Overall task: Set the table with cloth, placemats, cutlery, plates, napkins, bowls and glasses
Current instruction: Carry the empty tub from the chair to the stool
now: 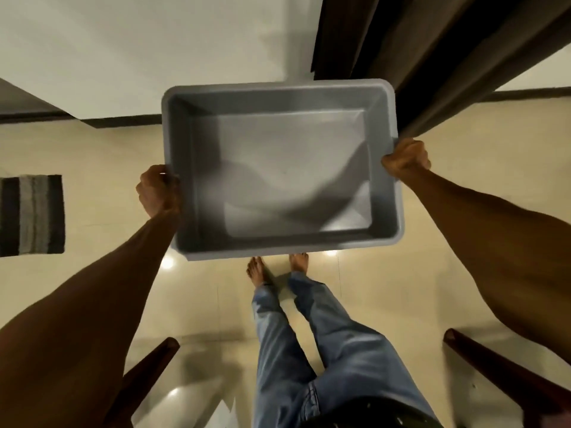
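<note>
Both your hands grip the grey plastic tub [282, 168], fingers curled round its rim: left hand [159, 191] beside its left wall, right hand [406, 159] beside its right.

Glossy beige tiled floor [401, 273] bore a striped grey-and-black mat [31, 214] at left and two bare feet [258, 271].
</note>
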